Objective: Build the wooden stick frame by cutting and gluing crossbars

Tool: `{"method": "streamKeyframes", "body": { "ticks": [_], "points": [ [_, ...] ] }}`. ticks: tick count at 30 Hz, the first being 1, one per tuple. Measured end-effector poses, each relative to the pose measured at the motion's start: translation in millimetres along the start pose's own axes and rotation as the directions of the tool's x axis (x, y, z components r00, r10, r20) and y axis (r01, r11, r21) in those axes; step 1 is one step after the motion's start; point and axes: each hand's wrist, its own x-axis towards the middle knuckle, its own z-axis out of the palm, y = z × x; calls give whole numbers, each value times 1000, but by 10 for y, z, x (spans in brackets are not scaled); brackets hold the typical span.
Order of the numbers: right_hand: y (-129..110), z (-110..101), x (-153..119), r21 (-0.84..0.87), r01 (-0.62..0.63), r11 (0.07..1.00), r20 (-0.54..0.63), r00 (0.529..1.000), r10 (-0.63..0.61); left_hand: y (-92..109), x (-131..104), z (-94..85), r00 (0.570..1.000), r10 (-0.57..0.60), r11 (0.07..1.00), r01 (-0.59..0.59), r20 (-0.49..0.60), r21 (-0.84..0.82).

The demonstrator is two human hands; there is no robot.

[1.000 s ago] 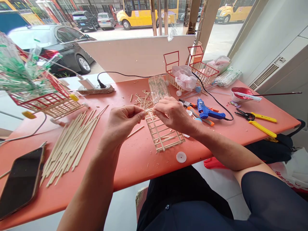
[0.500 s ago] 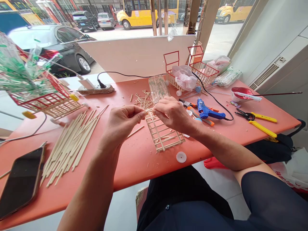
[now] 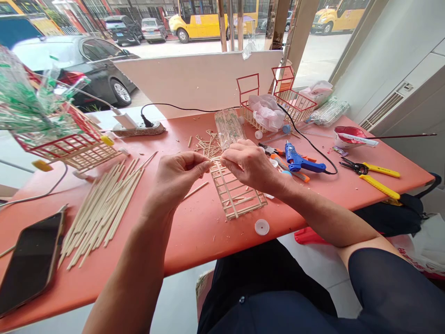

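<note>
1. One slatted basket (image 3: 86,158) is holding green-marked plastic packets (image 3: 21,93); behind, one of two red-handled baskets (image 3: 299,104) is holding a crumpled bag (image 3: 267,113).
2. The wooden stick lattice (image 3: 228,192) is lying on the orange table (image 3: 194,241).
3. At its far end, the left hand (image 3: 177,174) is pinching narrowly; the right hand (image 3: 248,164) is curling, grip hidden, so I cannot tell its hold.

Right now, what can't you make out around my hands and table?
In the head view:
Left hand: what, if anything, its fingertips pinch is too small to tell.
Right hand: its fingers hide what its grip holds, if anything.
Stick frame: the right hand covers part of its far end.
Phone: partly cut off by the left edge.
</note>
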Motion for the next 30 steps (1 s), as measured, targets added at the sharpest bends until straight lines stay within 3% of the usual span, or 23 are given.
{"method": "streamKeyframes", "body": {
  "ticks": [30],
  "points": [
    [8, 9, -1, 1, 8, 1000, -12, 1000, -8, -29, 2, -1, 1000, -8, 1000, 8, -3, -11]
  ]
}}
